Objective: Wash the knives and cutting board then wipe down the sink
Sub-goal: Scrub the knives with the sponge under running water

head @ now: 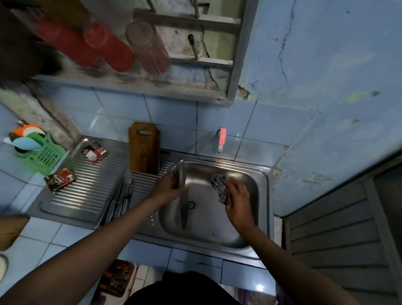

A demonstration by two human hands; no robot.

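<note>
The person stands at a metal sink (263, 182). The left hand (167, 188) is curled around the handle of a big knife (182, 211). The blade points down into the sink bowl, near the drain (192, 204). The right hand (235, 201) presses a checked cloth (221, 185) against the far side of the bowl, with the fingers bent over it. The two hands are apart, one on each side of the bowl.

The wooden cutting board (144, 148) leans against the blue tile wall at the back of the draining board. More knives (121, 201) lie on the ridged draining board (85, 186), just left of the bowl. Two small packets (61, 179) sit on the draining board too. A green basket (45, 154) with sponges stands on the worktop to the left. The pink tap (222, 139) sticks out of the wall above the sink. No water can be seen running.

It looks like the knife-washing step is going on. This knife is held over the bowl and the cloth is ready. I think the next move is to bring the cloth to the blade and rub it. The hand must wipe away from the sharp edge. The grip on the wet handle must stay firm so it does not slip.
</note>
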